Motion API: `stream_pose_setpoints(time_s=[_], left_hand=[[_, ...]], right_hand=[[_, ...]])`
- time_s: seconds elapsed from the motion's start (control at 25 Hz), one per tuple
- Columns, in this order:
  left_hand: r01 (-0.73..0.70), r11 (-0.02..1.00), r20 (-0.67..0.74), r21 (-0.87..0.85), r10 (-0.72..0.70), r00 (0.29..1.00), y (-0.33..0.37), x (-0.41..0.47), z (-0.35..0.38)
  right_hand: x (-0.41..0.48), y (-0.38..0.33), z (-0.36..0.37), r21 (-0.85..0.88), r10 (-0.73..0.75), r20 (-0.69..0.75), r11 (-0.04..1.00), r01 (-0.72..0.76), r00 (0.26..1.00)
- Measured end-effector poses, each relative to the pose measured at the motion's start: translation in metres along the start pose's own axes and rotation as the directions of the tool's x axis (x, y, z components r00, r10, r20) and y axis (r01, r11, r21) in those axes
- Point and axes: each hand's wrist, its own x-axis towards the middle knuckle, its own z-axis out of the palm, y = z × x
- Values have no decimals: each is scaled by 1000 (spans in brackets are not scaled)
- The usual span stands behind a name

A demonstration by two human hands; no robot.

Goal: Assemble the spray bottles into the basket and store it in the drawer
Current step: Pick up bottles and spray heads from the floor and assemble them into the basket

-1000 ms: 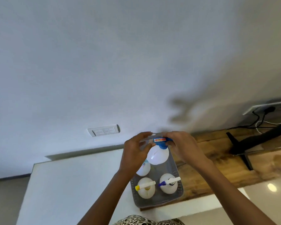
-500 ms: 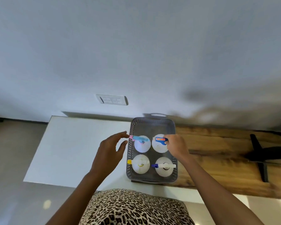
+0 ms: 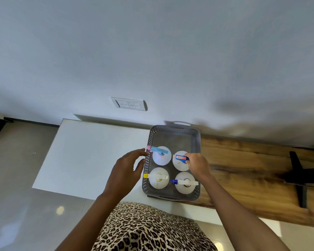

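While your right hand [image 3: 196, 164] pinches the blue trigger head of the upper-right bottle [image 3: 181, 161], settle that bottle fully upright on the basket [image 3: 174, 129] floor before you let go. It stands in the middle of the frame, just beside the pale-blue-headed bottle [image 3: 161, 155] to its left, with the yellow-tipped bottle [image 3: 158, 178] and the purple-tipped bottle [image 3: 185, 182] in the lower row. All four bottles sit inside the basket, and the upper part of the basket is bare.

Your left hand [image 3: 124, 172] is loose and holds nothing, fingers spread just left of the basket's mesh wall, near the pink nozzle that pokes out over the rim. I judge that nozzle likely to snag when the basket goes into a drawer, so turn it inward with that hand.

Once the heads sit inside the rim, release the right hand straight up so you do not tip the bottle. The basket rests where the white counter [image 3: 91, 151] meets the wooden top [image 3: 246, 171]; lift it by the end handles, both hands level. No drawer shows in view.
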Motion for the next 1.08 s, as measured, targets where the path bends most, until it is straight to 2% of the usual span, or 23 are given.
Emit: stream_pose_setpoints(time_s=[0.44,0.68,0.88,1.08], left_hand=[[-56,998,21,23,55,998,-2,-5,-2],[-177,984,83,28,174,981,5,2,-3],[-352,936,213,-6,345,914,10,7,-6],[-530,845,367,-69,515,774,12,-1,-9]], right_hand=[[-6,-4,0,116,9,15,993,-10,1000],[-32,-2,-10,206,85,-78,976,-67,993],[-78,-14,-7,305,178,-193,946,-114,965],[-140,-41,14,413,376,-324,882,-227,868]])
